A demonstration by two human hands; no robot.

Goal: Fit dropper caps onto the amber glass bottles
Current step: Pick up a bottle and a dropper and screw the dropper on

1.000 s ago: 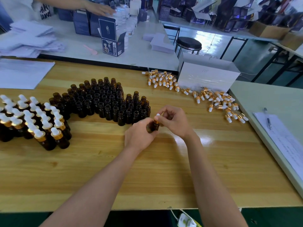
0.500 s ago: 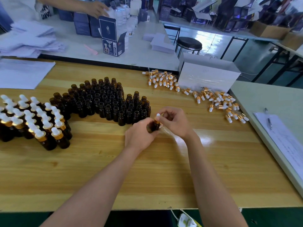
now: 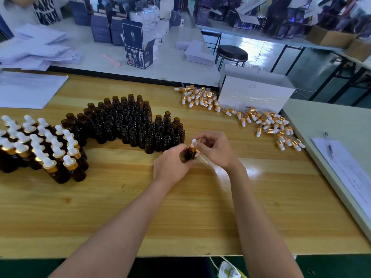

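**Wooden bench: both hands on one bottle**

Across wooden table (image 3: 120, 207), near centre: grips one amber bottle (image 3: 189, 154) with left hand (image 3: 170, 166), fingers curled round its body; pinches the white-bulbed dropper cap (image 3: 193, 144) sitting on its neck with right hand (image 3: 215, 149), thumb and fingertips closed on it; cannot tell how far screwed down. Just behind: uncapped bottles (image 3: 130, 125), upright, tightly packed; far left: capped bottles (image 3: 40, 145) clustered; back right: loose caps (image 3: 267, 125) strewn beside white box (image 3: 255, 91); right edge: pen (image 3: 329, 146) on paper sheet (image 3: 345, 173).
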